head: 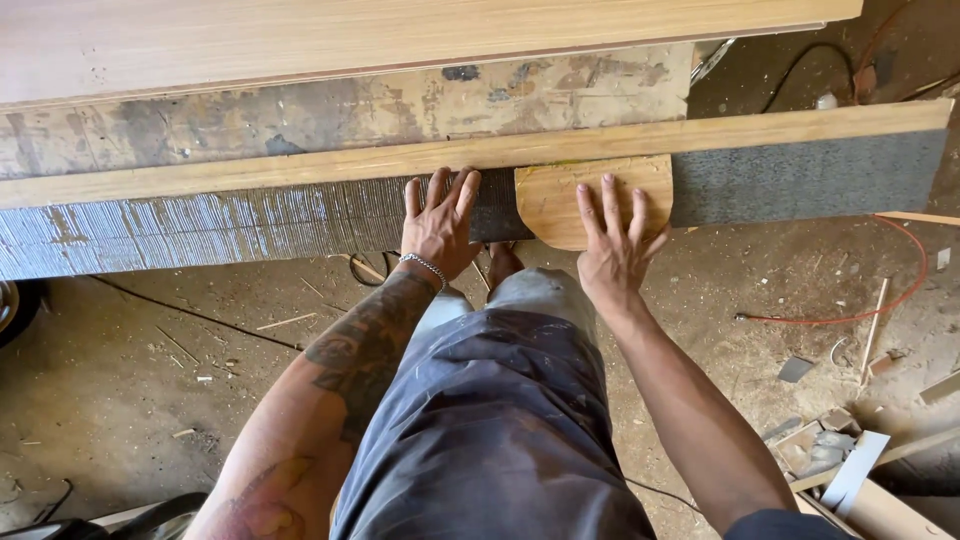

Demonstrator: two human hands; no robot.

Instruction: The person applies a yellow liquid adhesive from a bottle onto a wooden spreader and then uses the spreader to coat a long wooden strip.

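rounded plywood piece [570, 205] lies flat against the dark edge face of the long board [800, 175], its top edge tucked under that board's pale wooden lip. right hand [615, 240] presses on it, fingers spread and flat, gripping nothing. left hand [440, 225] is just beside it, splayed on the board's face, also holding nothing. piece looks thin, stiff and light, its surface smooth enough to slide. best grasped by its curved lower edge, which hangs free. sawdust-covered floor [150, 370] below.
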